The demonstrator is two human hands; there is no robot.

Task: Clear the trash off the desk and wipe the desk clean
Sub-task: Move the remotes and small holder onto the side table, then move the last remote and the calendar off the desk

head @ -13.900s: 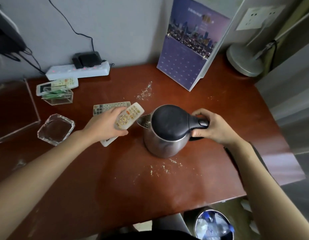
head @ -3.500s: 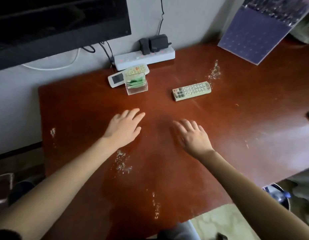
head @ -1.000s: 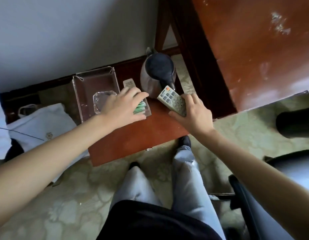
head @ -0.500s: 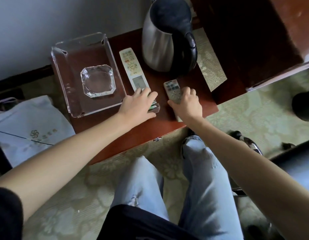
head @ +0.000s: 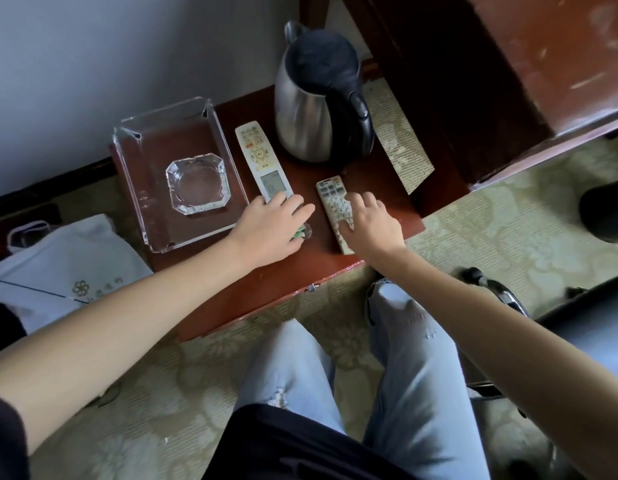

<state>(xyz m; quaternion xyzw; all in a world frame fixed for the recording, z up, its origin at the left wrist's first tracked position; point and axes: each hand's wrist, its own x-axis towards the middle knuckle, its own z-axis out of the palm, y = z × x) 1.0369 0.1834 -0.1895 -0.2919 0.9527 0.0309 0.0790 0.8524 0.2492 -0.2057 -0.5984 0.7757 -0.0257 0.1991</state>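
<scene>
Desk: the red-brown desk [head: 550, 57] is at the upper right of the frame, with pale smears on its top. Only one corner shows.
Grey remote: a second ago it was up in the air in the right hand. Now the grey remote [head: 330, 195] lies flat on the low table [head: 300, 271], in the middle of the frame.
Right hand: the right hand [head: 373, 223] rests on the near end of the grey remote. Its fingers are loose and spread, not wrapped round it.
Little clear box: the little clear box [head: 302, 233] was held above the table a second ago. Now it sits on the table, just left of the grey remote.
Left hand: the left hand [head: 266, 230] lies over the box with its fingers out flat.
Hidden: the left hand covers most of the box; only a corner with green bits shows. I cannot tell what the green bits are.
Near them: a white remote [head: 261, 157] lies beside a steel kettle [head: 307, 109]. To the left, a glass ashtray [head: 198, 183] sits in a clear tray [head: 155, 147].
Cut off: a white bag [head: 58, 261] at the left edge and a dark round thing [head: 605, 213] at the right edge.
Below: legs in blue jeans [head: 415, 358].
</scene>
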